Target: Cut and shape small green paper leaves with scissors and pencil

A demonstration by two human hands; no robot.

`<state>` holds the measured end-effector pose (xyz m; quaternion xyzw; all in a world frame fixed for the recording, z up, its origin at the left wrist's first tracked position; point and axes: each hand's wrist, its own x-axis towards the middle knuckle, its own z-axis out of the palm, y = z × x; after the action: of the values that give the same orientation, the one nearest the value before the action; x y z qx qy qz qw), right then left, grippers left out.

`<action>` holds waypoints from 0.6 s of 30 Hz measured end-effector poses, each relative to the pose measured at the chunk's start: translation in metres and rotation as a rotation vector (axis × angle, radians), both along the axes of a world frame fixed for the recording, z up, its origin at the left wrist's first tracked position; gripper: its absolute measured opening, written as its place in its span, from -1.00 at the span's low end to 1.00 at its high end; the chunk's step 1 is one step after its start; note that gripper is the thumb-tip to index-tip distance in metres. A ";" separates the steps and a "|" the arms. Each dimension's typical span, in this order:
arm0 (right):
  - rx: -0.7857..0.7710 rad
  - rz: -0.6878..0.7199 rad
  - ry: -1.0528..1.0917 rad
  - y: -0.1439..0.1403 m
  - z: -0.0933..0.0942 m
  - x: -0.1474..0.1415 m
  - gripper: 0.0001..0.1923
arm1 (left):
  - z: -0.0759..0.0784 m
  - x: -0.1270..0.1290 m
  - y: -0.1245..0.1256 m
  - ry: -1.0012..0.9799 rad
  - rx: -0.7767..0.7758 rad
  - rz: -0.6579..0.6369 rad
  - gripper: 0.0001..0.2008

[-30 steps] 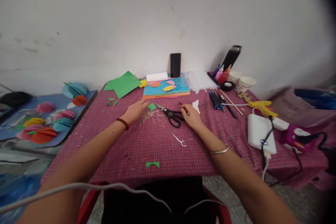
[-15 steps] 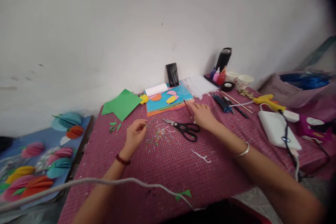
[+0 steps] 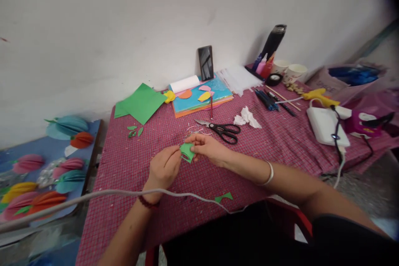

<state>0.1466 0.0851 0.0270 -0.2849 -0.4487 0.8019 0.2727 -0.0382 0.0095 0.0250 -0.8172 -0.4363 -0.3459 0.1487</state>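
Above the table's middle my right hand (image 3: 209,149) pinches a small green paper piece (image 3: 188,149) between thumb and fingers. A curved gap shows along the paper's lower left side. My left hand (image 3: 164,168) is closed, its fingertips pressed together at the paper's left edge. Just beyond the hands lie black-handled scissors (image 3: 222,129), blades pointing left. Thin paper scraps (image 3: 199,129) are partly hidden behind my right hand. A dark red pencil (image 3: 211,107) lies by the stack of coloured sheets (image 3: 187,105). Small green leaf cut-outs (image 3: 132,128) rest at the left.
Green sheets (image 3: 143,102) lie at the back left, a phone (image 3: 205,63) leans on the wall. Crumpled tissue (image 3: 247,117), pens (image 3: 266,99), a yellow glue gun (image 3: 320,96) and a white box (image 3: 327,126) stand right. A white cable (image 3: 124,192) crosses in front.
My right hand has let go of the pencil and come back toward me. Both hands are now together at a green paper piece. The white floss pick is out of sight; tissue has come into view.
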 end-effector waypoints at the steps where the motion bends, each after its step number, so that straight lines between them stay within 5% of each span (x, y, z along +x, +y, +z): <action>1: 0.093 -0.049 0.000 0.002 0.000 0.002 -0.73 | 0.001 0.001 -0.002 -0.028 -0.047 0.015 -0.78; 6: 0.564 -0.069 -0.078 0.009 0.001 0.016 -0.65 | 0.012 0.009 0.000 -0.572 -0.514 0.195 -0.86; 11: 0.848 0.119 -0.217 0.000 0.012 0.027 -0.57 | 0.025 0.029 0.012 -1.015 -1.067 0.006 -0.85; 14: 0.998 0.112 -0.376 0.004 0.018 0.045 -0.60 | 0.024 0.034 0.013 -1.294 -1.088 0.010 -0.82; 18: 1.283 -0.042 -0.969 0.025 0.008 0.084 -0.63 | 0.017 0.020 0.011 -1.581 -0.830 0.101 -0.75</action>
<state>0.2307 0.1101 0.0355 -0.3974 -0.8849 0.1698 0.1734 -0.0183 0.0209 0.0419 -0.3079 -0.5369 -0.6153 -0.4882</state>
